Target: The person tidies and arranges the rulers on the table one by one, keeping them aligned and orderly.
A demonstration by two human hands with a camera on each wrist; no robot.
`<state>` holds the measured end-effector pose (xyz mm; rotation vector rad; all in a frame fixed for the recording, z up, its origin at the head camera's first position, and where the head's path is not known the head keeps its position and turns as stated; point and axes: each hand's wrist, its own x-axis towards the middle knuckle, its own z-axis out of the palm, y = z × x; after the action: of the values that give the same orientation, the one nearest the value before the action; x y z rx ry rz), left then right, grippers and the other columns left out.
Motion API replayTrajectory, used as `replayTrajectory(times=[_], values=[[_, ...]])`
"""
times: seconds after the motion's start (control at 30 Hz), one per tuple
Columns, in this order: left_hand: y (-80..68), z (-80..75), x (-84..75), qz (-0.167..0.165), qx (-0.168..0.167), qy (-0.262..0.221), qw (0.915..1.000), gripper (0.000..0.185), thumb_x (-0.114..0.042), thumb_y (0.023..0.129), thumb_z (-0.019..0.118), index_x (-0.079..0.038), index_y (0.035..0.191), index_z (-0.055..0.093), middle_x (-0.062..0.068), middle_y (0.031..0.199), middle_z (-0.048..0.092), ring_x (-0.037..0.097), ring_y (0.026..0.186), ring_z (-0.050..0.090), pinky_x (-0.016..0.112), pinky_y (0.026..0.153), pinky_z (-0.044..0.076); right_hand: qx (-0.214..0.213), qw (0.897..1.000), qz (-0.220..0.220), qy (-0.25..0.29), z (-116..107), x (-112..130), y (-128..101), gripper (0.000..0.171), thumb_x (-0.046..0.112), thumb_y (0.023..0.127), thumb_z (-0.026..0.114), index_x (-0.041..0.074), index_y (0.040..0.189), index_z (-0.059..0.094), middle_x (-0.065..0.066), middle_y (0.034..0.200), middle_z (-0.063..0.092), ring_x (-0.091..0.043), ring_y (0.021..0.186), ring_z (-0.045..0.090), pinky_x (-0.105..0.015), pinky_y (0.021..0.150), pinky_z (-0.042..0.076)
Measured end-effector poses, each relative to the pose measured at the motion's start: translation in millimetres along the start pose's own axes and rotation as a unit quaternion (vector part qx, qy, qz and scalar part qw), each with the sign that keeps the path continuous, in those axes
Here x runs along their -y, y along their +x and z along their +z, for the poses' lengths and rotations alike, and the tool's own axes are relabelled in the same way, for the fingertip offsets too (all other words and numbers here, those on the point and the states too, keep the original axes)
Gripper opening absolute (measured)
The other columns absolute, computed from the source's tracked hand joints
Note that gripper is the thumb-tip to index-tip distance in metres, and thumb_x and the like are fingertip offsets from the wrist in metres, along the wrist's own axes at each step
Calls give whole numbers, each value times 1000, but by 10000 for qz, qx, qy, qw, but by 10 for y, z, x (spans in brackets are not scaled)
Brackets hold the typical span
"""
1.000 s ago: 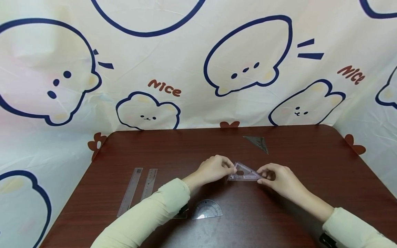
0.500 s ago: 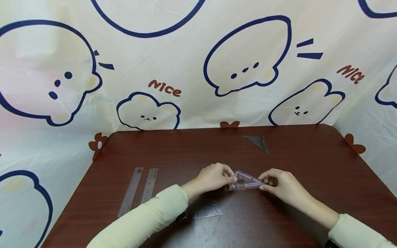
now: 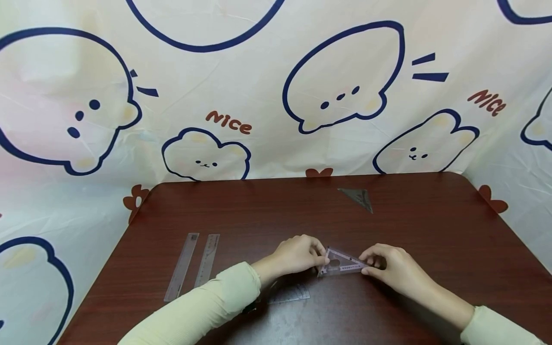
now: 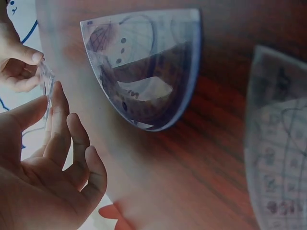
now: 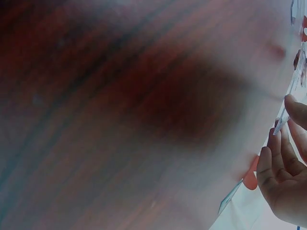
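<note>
A clear, purplish set square with a round hole is held between both hands in the head view. My left hand pinches its left corner between thumb and fingers. At the pointed right corner, my right hand pinches it the same way. In the left wrist view, the left hand has thumb and forefinger on the set square's edge, its other fingers loosely bent. The right wrist view shows the right hand gripping a tip of the set square. A clear protractor lies near the left forearm, partly hidden by it.
Two clear rulers, a longer one and a shorter one, lie side by side on the left of the brown table. Another set square lies near the back edge. A patterned cloth hangs behind.
Both hands have moved nearer to the person, bringing the set square with them. The left forearm now covers more of the protractor. The rulers and far set square stay put.
</note>
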<state>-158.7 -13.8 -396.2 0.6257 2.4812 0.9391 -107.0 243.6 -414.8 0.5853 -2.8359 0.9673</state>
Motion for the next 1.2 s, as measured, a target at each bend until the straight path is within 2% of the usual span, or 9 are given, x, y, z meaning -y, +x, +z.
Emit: replayTrajectory(times=[0.43,0.73,0.97,1.2], values=[[-54,29,18,96,98,188,9997,9,-34,90,73,-25,88,74,-20,66,66,0,62,58,28,63,45,48,9996,-220,162,54,15,-102,26,7,75,85,20,91,70,19,76,56,2,68,51,-22,58,46],[-112,64,22,136,158,278,9994,10,-36,89,74,-26,85,73,-22,65,65,-1,63,58,30,67,45,164,9991,-295,256,90,9,-166,26,7,75,85,21,91,70,19,76,55,3,67,51,-22,57,46],[-137,83,38,206,170,384,9989,10,-35,88,75,-26,85,74,-24,66,64,-3,64,57,32,72,46,313,9988,-187,312,101,12,-188,25,6,76,84,20,92,70,18,76,55,2,66,51,-22,57,46],[-147,98,40,184,185,485,9985,8,-36,86,75,-29,82,74,-27,64,63,-5,65,57,31,74,46,257,9986,-315,351,118,4,-205,26,5,75,84,21,90,70,20,75,55,3,66,51,-22,56,46]])
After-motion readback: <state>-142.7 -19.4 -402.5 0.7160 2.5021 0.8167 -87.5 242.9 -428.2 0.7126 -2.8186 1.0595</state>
